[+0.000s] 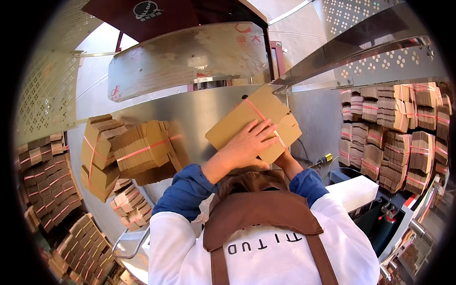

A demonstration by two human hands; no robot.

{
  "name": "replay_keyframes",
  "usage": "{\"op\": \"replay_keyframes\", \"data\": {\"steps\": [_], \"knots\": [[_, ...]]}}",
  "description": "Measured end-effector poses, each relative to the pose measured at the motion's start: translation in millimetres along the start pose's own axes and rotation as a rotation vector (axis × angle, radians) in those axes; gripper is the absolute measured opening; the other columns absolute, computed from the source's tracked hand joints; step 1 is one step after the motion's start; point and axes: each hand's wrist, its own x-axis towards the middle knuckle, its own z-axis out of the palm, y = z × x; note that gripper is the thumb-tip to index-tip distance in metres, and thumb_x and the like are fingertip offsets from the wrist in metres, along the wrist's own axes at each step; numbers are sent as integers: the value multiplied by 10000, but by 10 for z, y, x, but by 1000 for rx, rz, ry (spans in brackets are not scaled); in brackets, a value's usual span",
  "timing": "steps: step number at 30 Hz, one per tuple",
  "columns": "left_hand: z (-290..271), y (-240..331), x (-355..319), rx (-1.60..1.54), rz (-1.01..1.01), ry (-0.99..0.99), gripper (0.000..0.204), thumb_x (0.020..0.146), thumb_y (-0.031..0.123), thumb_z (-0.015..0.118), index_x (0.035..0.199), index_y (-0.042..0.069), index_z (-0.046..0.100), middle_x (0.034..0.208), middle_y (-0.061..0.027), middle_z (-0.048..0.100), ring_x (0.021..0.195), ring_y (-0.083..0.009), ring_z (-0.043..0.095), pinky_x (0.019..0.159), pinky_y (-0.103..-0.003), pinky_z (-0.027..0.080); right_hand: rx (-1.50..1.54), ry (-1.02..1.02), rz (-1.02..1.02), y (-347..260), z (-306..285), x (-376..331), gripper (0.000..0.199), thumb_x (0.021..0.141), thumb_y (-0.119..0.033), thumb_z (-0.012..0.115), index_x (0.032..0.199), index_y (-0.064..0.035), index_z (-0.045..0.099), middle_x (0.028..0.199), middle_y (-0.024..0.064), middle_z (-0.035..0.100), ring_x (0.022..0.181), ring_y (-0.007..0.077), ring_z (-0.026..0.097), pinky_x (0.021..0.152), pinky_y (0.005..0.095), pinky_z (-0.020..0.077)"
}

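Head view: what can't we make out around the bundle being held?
- Right hand: head view, mostly hidden beneath the cardboard bundle; its grip cannot be told.
- Bundle's underside: faces away from the camera.
- Left hand: lies flat on top; its palm contact is hidden by the hand itself.
- Stacked bundles at right: bent and cut off by the fisheye rim.

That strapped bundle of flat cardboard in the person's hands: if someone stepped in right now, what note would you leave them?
Left hand: lies flat on top of the tan bundle of flat cardboard blanks bound with a pink strap.
Right hand: mostly hidden under the bundle's near edge; its grip cannot be seen.
The bundle is tilted, held above the grey metal machine table.
Done: more strapped brown bundles lie on the left, others stacked at right.
Left: this bundle is not yet set down.
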Motion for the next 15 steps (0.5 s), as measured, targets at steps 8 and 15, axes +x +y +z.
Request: {"op": "replay_keyframes", "data": {"steps": [8,15], "knots": [[-120,-408,-93,107,-502,218,926,699,529,738,1421,65,390,1520,-120,301,1418,-317,237,1133,-548,162,259,179,376,-117,1,-67,720,946,-670,322,1270,-51,497,1200,181,608,1084,357,606,910,471,470],[-115,-734,187,20,-208,204,897,703,541,720,1421,101,409,1510,-116,334,1416,-329,251,1146,-548,128,468,325,276,80,-143,90,686,969,-607,357,1257,3,481,1227,238,566,1068,394,602,921,499,485]]}}
